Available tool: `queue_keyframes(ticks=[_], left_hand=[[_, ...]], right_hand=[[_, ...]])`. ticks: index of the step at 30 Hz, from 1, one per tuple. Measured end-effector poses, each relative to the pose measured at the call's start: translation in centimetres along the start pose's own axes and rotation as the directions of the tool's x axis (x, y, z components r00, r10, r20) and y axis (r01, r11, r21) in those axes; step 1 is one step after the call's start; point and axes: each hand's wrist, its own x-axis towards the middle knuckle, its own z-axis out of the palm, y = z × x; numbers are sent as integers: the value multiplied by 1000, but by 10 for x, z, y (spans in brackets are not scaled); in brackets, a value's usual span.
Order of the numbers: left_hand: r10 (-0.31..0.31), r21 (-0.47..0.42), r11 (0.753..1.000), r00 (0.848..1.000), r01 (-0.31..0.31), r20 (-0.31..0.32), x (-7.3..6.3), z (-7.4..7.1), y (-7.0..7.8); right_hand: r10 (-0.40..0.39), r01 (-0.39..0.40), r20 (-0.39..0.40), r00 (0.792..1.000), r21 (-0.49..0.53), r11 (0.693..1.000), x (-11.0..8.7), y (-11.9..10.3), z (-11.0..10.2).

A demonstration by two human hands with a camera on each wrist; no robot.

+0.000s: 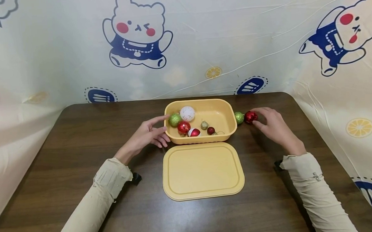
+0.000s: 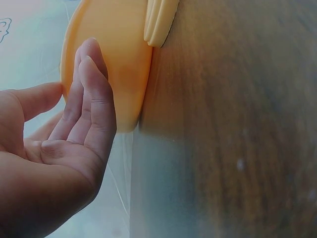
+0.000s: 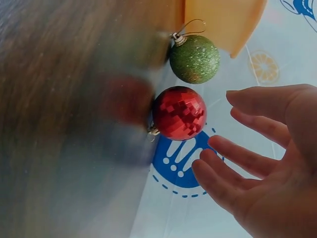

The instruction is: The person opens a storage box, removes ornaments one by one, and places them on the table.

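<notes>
A yellow plastic box (image 1: 223, 111) stands near the table's back edge with several Christmas baubles in it: a green one (image 1: 174, 120), a white one (image 1: 187, 113), a red one (image 1: 183, 127), a red-and-white one and small ones. My left hand (image 1: 146, 135) is at the box's left end, fingers extended, fingertips at its rim and wall. To the right of the box, a green glitter bauble (image 3: 194, 59) and a faceted red bauble (image 3: 179, 113) lie side by side on the table. My right hand (image 1: 272, 124) is beside the red bauble, fingers spread and loosely bent, with a gap to it in the right wrist view.
The yellow lid (image 1: 203, 171) lies flat in front of the box. All this is on a dark wooden table (image 1: 115, 209). A printed cloth (image 1: 195, 43) with cartoon bears hangs behind and around the table.
</notes>
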Motion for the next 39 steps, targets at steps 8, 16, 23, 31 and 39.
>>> queue_keyframes(ticks=[8,16,23,31,39], left_hand=[[-7,5,1000,1000,7,-5,-2,-1,0],[-10,5,1000,1000,10,-16,-7,-3,-3],[-12,4,1000,1000,13,-20,-4,-3,0],[-27,-7,1000,999,27,-17,1,-2,2],[-16,-8,1000,1000,16,-15,2,0,2]], right_hand=[[-46,46,-48,998,0,999,-2,-16,-3],[-103,103,-89,991,-13,995,-3,-38,-5],[-147,147,-110,983,-10,989,-2,-52,-9],[-155,156,-78,985,10,988,8,-72,-5],[-235,236,-64,970,9,972,19,-99,8]])
